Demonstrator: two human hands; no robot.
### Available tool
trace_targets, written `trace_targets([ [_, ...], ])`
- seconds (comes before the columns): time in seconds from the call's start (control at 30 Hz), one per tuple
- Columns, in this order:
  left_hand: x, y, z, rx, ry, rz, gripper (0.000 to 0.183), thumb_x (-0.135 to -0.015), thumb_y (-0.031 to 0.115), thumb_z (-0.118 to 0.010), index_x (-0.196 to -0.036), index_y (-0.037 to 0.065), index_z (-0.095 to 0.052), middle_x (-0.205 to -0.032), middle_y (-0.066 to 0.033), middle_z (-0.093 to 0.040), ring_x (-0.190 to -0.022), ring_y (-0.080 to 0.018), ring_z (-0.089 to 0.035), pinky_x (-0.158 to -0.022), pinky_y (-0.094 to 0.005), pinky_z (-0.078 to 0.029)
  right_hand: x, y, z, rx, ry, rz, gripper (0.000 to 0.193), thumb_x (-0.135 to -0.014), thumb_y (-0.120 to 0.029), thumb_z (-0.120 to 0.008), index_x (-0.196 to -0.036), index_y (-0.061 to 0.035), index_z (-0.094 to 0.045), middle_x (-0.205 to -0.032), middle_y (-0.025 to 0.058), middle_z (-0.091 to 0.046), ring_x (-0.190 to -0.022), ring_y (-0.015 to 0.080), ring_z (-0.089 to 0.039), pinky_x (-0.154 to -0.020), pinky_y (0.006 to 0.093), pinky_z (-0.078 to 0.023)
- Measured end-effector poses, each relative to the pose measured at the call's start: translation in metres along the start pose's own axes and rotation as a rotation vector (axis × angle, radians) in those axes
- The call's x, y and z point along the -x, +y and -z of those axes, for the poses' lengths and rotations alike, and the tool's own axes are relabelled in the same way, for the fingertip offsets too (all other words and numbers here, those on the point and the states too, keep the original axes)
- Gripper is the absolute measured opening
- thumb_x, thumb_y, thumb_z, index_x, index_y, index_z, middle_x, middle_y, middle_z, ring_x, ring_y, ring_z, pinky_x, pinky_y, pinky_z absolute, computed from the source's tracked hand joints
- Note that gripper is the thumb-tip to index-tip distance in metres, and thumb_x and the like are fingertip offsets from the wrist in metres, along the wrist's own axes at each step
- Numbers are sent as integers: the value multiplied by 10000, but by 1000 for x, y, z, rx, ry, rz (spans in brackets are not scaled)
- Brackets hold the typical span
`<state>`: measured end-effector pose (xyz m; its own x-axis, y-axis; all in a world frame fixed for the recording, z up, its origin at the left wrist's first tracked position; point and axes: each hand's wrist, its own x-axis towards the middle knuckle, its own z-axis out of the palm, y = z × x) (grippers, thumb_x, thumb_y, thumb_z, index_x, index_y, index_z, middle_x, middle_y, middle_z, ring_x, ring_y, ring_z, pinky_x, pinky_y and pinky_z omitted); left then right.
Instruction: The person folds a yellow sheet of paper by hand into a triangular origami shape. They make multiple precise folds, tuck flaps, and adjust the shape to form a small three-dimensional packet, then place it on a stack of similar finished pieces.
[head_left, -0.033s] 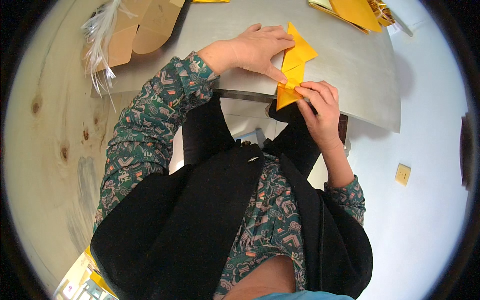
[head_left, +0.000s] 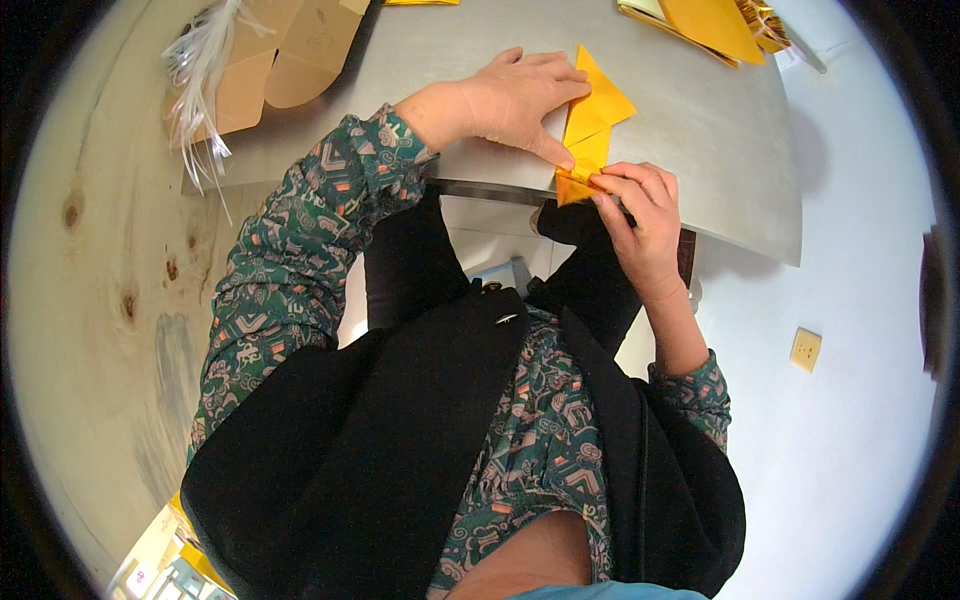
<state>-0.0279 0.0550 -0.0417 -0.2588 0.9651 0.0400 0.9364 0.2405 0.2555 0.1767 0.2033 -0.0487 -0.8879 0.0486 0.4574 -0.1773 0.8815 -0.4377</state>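
A folded sheet of yellow paper (head_left: 598,108) lies at the near edge of the grey table, its pointed far end on the tabletop and its near end reaching over the edge. My left hand (head_left: 510,100) rests flat with fingers spread. Its thumb presses the lower part of the paper, and its fingertips touch the paper's left side. At the near end, my right hand (head_left: 645,215) pinches the paper between thumb and fingers. Part of that end is hidden behind the right fingers.
An open brown cardboard box (head_left: 300,60) with white plastic strands (head_left: 200,75) stands at the far left. More yellow paper (head_left: 712,28) is stacked at the far right. The metal table (head_left: 720,150) has a curved near edge above my legs. A wall socket (head_left: 805,349) is at the right.
The paper's near tip has tilted up and now reaches less far toward me. My right hand has shifted very slightly; the left hand stays in place.
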Motion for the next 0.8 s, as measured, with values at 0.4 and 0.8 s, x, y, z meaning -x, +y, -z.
trace_targets([
  [0.4, 2, 7, 2, 30, -23, 22, 896, -697, 404, -813, -1465, 125, -444, -1529, -70, -407, -1473, -290, -266, -1188, -527, -219, -14, -2, -2, 0, -12, -195, 155, -840, -198, -705, -779, -92, -610, -768, 53, -584, -765, 265, -511, -736, 392, -374],
  [0.8, 1, -1, 4, -3, -60, -72, 651, -891, 327, -595, -1473, 81, -439, -1534, -103, -413, -1474, -302, -275, -1202, -475, -203, -24, 4, 10, 19, -198, -289, 255, -853, -237, -658, -698, -49, -585, -684, 112, -598, -681, 311, -542, -642, 427, -423],
])
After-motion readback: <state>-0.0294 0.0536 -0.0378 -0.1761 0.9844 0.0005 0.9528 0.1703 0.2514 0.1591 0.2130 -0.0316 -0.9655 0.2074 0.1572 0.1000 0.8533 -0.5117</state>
